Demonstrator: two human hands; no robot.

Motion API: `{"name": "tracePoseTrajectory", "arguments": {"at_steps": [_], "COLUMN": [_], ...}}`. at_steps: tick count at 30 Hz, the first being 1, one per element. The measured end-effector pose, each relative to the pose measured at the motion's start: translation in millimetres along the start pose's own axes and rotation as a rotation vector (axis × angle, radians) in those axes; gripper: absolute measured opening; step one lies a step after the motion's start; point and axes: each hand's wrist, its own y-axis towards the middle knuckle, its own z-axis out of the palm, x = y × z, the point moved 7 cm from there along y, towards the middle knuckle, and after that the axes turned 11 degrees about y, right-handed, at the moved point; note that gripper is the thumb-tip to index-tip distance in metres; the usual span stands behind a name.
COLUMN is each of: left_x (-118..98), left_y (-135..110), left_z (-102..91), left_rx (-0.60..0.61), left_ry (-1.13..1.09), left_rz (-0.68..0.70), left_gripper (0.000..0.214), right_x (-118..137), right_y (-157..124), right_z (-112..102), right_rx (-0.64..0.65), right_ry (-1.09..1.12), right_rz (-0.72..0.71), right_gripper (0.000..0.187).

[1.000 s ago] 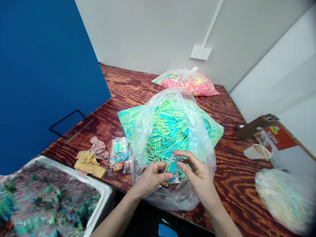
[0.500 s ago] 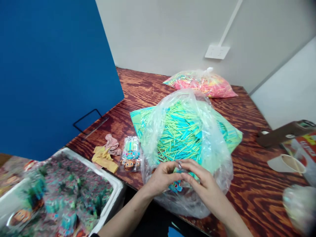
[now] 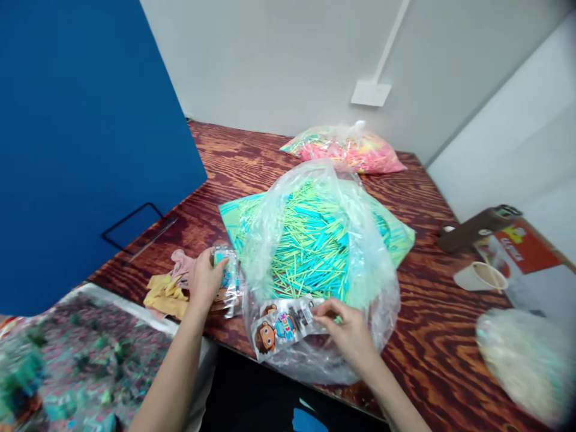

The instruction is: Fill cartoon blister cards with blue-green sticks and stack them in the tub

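Note:
A large clear plastic bag stands open in the middle, full of thin green and blue sticks. My left hand closes on a small clear packet of sticks on the table left of the bag. Over the bag's near side lie printed flat clear packets with a cartoon figure on them. The thumb and forefinger of my right hand pinch the right end of these flat packets. A small bit of green shows beside the fingers of that hand.
Yellow and pink cloths lie by my left forearm. A white box of packets stands lower left, below a blue panel. A tied bag of pink sticks lies behind. A cup, dark bottle and clear bag stand right.
My hands were together over the near side of the bag and have parted. The left moved left to the packet; the right now pinches flat packets. The view has shifted right.

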Motion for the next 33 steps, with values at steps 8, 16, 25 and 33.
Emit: {"name": "tracePoseTrajectory", "arguments": {"at_steps": [8,16,25,33], "left_x": [-34,-95,-77,-77], "left_y": [-31,-140,-149,-151], "left_z": [-8.5,82.2,109.7,108.3], "left_rx": [-0.270,0.350,0.328,0.324], "left_ry": [0.483,0.216,0.348,0.326], "left_rz": [0.273,0.747,0.711,0.713], "left_gripper": [0.043,0.020,0.029,0.027], "right_x": [5,7,1,1], "right_y": [26,34,26,34], "right_z": [-45,-33,-13,-16], "right_rx": [-0.009,0.303,0.572,0.731], "right_ry": [-0.448,-1.060,-1.371,-1.364], "right_rz": [-0.221,-0.538,-0.694,-0.813], "right_gripper": [0.023,0.019,0.011,0.018]}}
